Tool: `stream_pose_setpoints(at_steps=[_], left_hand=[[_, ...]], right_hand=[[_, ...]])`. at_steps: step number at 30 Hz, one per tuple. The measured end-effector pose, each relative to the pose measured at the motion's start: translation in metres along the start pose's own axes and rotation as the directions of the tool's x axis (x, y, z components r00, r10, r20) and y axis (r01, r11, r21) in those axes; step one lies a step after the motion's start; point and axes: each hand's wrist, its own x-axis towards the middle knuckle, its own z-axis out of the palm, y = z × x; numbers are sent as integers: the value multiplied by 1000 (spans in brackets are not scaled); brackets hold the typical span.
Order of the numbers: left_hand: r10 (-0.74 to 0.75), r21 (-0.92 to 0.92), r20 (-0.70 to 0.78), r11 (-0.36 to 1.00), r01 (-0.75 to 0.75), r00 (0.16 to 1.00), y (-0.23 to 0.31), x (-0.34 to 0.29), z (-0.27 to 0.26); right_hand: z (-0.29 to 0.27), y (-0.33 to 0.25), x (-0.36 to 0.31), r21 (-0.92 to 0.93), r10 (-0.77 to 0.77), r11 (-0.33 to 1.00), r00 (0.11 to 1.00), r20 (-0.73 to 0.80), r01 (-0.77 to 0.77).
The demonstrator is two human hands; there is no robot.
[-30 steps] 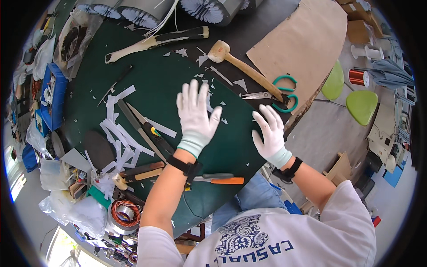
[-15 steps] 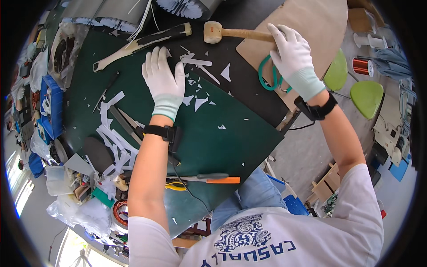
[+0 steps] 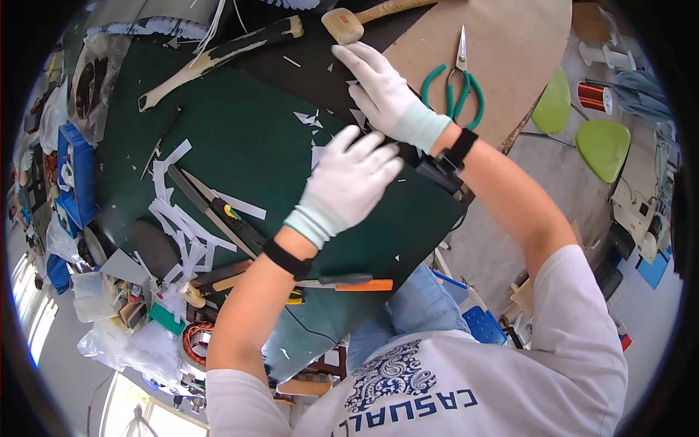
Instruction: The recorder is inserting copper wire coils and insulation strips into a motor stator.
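- In the head view, I am seeing the left hand (image 3: 349, 178) resting near the centre in a knitted white glove; its fingers are reaching toward one o'clock, loosely extended and slightly apart, gripping nothing visible.
- The right hand (image 3: 382, 91), gloved alike, is lying at twelve o'clock, its fingers stretching out flat toward eleven, likewise gripping nothing visible.
- Thin, angular white scraps (image 3: 309, 119) are lying toward eleven o'clock from the left hand, on the smooth dark green mat (image 3: 277, 197).
- A mallet (image 3: 343, 26) with a blocky pale wooden head is sitting just beyond the right fingertips; I am not making out whether they are touching it.
- At one o'clock, scissors (image 3: 464, 87) with looping green handles are lying on a stiff tan sheet (image 3: 510, 44).
- At nine o'clock, flat white strips (image 3: 193, 233) are overlapping in a tangle.
- The mallet's handle is running off the top edge, and the sheet is being cut off there too.
- Both palms are facing away, hiding whatever is lying beneath; motion is blurring the left fingertips.
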Motion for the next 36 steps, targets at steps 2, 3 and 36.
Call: stream_pose_setpoints(at_steps=[2, 3, 36], left_hand=[[-90, 8, 72, 996, 90, 993, 23, 6, 15], [-128, -1, 78, 992, 128, 989, 31, 10, 15], [-331, 10, -34, 943, 331, 943, 80, 0, 11]], right_hand=[[6, 7, 14, -7, -24, 1000, 998, 57, 25], [7, 13, 17, 17, -116, 993, 983, 144, 115], [-109, 11, -174, -224, -104, 936, 819, 565, 273]])
